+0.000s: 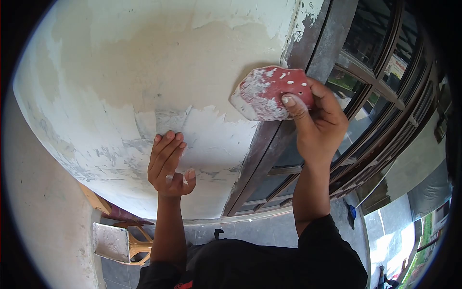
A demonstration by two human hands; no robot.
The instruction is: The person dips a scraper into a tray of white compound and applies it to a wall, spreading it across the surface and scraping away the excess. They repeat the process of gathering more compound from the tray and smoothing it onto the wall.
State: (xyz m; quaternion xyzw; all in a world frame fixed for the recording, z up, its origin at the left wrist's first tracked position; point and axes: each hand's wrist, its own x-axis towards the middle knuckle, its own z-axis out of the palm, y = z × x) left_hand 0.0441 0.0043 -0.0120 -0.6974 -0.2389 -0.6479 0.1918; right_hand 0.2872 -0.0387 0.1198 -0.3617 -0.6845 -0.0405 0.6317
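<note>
patchy wall (144, 72), left hand (166, 164) flat, right hand (317, 120) gripping sanding pad (270, 91) beside door frame (308, 53)

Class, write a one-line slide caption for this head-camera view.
Right hand presses a red sanding sheet to the patched wall; left hand rests flat.

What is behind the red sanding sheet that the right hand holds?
The red sanding sheet lies against the patched wall, beside the door frame. The right hand presses it. The wall surface directly under the sheet is covered.
</note>
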